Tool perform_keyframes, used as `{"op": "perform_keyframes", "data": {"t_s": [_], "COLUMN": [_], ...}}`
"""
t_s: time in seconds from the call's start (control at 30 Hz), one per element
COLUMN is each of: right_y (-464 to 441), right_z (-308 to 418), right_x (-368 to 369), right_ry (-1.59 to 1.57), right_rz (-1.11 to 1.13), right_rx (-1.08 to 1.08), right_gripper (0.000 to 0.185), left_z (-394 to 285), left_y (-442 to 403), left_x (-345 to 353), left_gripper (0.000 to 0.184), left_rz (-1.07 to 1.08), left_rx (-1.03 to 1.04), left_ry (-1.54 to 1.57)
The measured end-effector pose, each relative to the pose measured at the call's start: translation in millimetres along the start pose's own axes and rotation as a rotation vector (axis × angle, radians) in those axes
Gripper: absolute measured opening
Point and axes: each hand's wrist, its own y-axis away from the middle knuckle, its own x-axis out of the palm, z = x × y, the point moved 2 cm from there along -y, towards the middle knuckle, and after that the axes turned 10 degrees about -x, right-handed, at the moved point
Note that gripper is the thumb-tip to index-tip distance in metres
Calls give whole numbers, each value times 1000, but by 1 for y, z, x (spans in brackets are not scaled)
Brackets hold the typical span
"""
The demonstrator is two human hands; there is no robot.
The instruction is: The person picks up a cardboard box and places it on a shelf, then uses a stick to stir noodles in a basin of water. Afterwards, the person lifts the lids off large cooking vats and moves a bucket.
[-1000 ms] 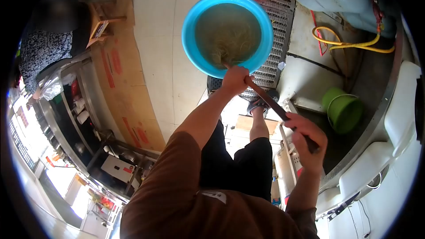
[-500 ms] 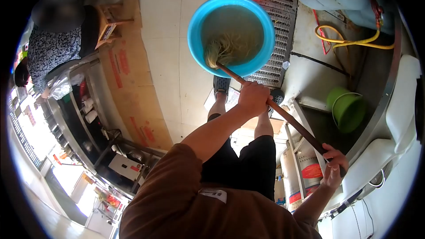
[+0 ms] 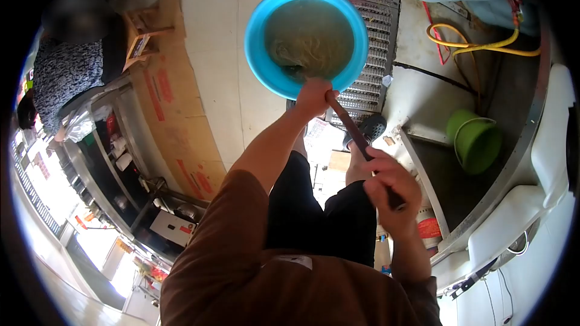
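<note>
Both hands clench the mop handle (image 3: 348,122), L hand (image 3: 314,98) low nr the blue basin (image 3: 255,42), R hand (image 3: 396,190) up by the butt end (image 3: 397,206), prob. spread for leverage, w/ mop strands (image 3: 311,49) down in the basin's murky water (image 3: 308,17).

I can read nothing on the red print (image 3: 153,95) of the cardboard (image 3: 186,105), the white patch (image 3: 297,260) on my shirt (image 3: 344,290) or the red label (image 3: 429,227) on the tank (image 3: 426,212).
</note>
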Motion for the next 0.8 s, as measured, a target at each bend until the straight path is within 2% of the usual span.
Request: {"op": "perform_keyframes", "data": {"t_s": [0.07,0.1,0.17,0.23,0.3,0.4,0.47,0.57,0.6,0.67,0.8], "right_y": [0,5,11,11,7,-7,-12,-6,1,6,25], "right_z": [5,9,15,18,13,-9,-28,-44,-53,-64,-68], "right_x": [3,-1,-17,-33,-35,-16,-7,2,-1,-8,-34], "right_ry": [98,109,44,93,109,104,58,-49,-92,-140,-173], "right_rz": [56,59,-128,-142,-183,-127,-118,-127,-121,-108,-168], "right_rx": [-49,-37,-42,-96,-101,-63,-28,66,74,71,114], "right_gripper": [11,11,10,13,16,16,15,15,16,17,27], "left_z": [-4,-20,-48,-65,-61,-37,-7,16,21,23,6], "left_y": [-21,-26,-38,-53,-66,-70,-56,-37,-31,-26,-21], "left_x": [8,5,-2,-11,-11,-9,-1,-1,-3,-13,-20], "left_gripper": [22,21,20,18,17,18,19,20,20,22,20], "left_rz": [24,-56,-145,-294,-282,-210,-13,63,63,47,148], "left_rx": [29,85,137,237,222,138,-33,-117,-124,-38,-27], "left_ry": [8,24,53,48,11,57,-37,-150,-147,-378,-450]}}
